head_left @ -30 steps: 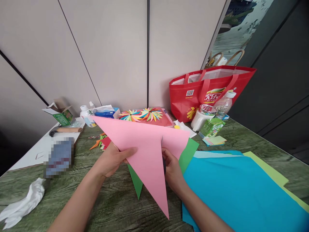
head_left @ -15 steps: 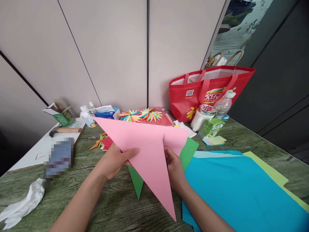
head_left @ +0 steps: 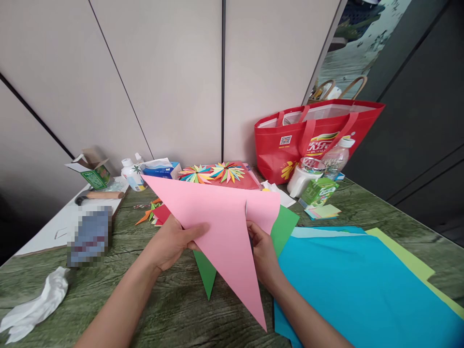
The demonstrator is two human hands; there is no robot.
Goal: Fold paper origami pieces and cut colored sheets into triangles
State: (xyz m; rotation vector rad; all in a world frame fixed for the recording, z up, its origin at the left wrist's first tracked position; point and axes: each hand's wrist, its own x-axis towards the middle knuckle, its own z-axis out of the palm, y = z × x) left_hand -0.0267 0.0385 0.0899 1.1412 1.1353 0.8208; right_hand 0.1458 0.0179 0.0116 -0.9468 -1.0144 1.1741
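A large pink paper sheet (head_left: 206, 208) is held up over the table, with a slit running up from its lower edge. My left hand (head_left: 177, 239) pinches its left edge, thumb on the front. At the slit, my right hand (head_left: 261, 249) is closed around scissors (head_left: 246, 209); only a thin sliver of blade shows, and the handles are hidden by the hand and paper. The strip right of the slit curls backward. Behind the pink sheet lies green paper (head_left: 286, 227), its corners showing on both sides.
Blue paper sheets (head_left: 355, 285) lie at the right over yellow-green paper (head_left: 395, 253). A red bag (head_left: 279, 159), a jar (head_left: 302, 179) and a green box (head_left: 319, 192) stand behind. At the left are a hammer (head_left: 103, 195) and crumpled tissue (head_left: 39, 304). Folded paper stars (head_left: 227, 172) lie at the back.
The curled right part of the pink sheet has shifted very slightly, and the blade sliver looks brighter. Both hands keep nearly the same places; the whole view has drifted a little.
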